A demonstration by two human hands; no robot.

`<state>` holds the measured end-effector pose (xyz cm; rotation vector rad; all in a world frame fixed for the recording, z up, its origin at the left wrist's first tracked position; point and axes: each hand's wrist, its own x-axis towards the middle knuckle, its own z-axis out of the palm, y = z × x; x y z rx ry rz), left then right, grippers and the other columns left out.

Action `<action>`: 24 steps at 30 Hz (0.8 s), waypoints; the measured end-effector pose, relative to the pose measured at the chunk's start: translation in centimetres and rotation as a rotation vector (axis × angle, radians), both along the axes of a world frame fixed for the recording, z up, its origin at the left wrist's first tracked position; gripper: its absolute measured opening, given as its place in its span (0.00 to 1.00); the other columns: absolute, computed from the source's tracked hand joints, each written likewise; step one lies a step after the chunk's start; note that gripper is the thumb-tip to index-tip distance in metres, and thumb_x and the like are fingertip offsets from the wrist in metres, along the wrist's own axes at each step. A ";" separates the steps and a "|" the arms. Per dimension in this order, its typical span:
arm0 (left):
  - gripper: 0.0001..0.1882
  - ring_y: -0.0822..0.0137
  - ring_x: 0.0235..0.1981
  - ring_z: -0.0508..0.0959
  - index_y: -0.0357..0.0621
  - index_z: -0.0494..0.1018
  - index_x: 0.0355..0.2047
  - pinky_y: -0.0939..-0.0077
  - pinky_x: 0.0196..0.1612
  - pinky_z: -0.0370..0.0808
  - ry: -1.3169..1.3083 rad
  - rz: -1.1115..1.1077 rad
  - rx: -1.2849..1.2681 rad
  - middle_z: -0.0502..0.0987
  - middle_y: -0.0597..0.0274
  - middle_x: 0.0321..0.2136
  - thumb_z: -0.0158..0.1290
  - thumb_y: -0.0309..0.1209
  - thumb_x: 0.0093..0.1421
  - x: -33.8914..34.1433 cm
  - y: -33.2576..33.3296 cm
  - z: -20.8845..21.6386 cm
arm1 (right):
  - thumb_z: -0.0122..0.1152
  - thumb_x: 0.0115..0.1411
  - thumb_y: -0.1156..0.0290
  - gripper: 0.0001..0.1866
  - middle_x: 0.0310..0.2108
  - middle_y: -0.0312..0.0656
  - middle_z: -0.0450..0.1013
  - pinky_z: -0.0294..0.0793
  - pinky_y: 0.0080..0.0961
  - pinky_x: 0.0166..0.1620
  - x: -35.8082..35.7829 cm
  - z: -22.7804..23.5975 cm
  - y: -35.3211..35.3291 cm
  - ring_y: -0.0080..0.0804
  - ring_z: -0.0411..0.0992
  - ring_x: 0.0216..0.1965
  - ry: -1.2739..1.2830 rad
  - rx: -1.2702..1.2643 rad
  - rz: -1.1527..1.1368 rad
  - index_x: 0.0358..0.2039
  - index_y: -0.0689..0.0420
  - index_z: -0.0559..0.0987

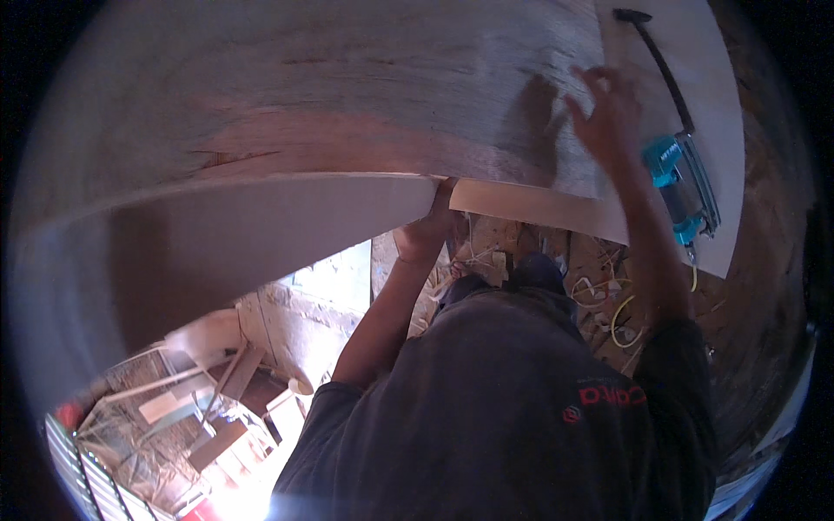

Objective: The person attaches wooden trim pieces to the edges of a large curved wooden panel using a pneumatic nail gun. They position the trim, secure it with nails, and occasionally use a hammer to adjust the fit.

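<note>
A large plywood sheet (365, 95) spans the upper view, with a pale board (261, 217) along its near edge on the left. My left hand (424, 234) is below that edge, closed around the end of the pale board; some of its fingers are hidden. Over the right part of the plywood, my right hand (606, 113) is raised with thumb and fingers apart, nothing visible in it, casting a shadow on the wood. Right of that hand, a teal air nailer (679, 189) lies on a light panel (717, 95). Beyond it rests a dark hammer (662, 69).
A yellow hose (618, 323) curls on the littered floor (495, 234) near my feet. At lower left, wood offcuts (217, 443) lie in bright light. A narrow light wood strip (530, 204) runs along the sheet's near edge.
</note>
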<state>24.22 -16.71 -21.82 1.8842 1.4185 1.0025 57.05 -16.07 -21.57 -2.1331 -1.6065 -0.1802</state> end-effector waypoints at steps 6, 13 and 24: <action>0.08 0.64 0.27 0.81 0.38 0.80 0.33 0.69 0.34 0.78 -0.134 0.019 0.138 0.81 0.58 0.26 0.68 0.27 0.58 -5.9 -2.9 2.4 | 0.67 0.58 0.70 0.24 0.50 0.45 0.72 0.70 0.45 0.53 -11.0 -1.3 -8.4 0.46 0.70 0.53 0.274 0.154 0.030 0.56 0.48 0.79; 0.09 0.65 0.26 0.81 0.37 0.78 0.29 0.69 0.33 0.77 -0.038 0.218 0.220 0.80 0.58 0.24 0.68 0.27 0.57 -19.5 -3.6 6.0 | 0.66 0.56 0.74 0.20 0.47 0.48 0.73 0.67 0.46 0.53 -21.6 -1.9 -16.5 0.49 0.71 0.51 0.237 0.091 0.158 0.51 0.53 0.81; 0.16 0.60 0.31 0.86 0.32 0.80 0.32 0.67 0.35 0.81 -0.074 0.291 0.278 0.84 0.50 0.28 0.70 0.34 0.53 -30.0 11.2 11.1 | 0.63 0.58 0.71 0.09 0.43 0.45 0.76 0.68 0.49 0.52 -26.8 -3.5 -16.0 0.51 0.73 0.46 0.257 0.010 0.162 0.39 0.55 0.83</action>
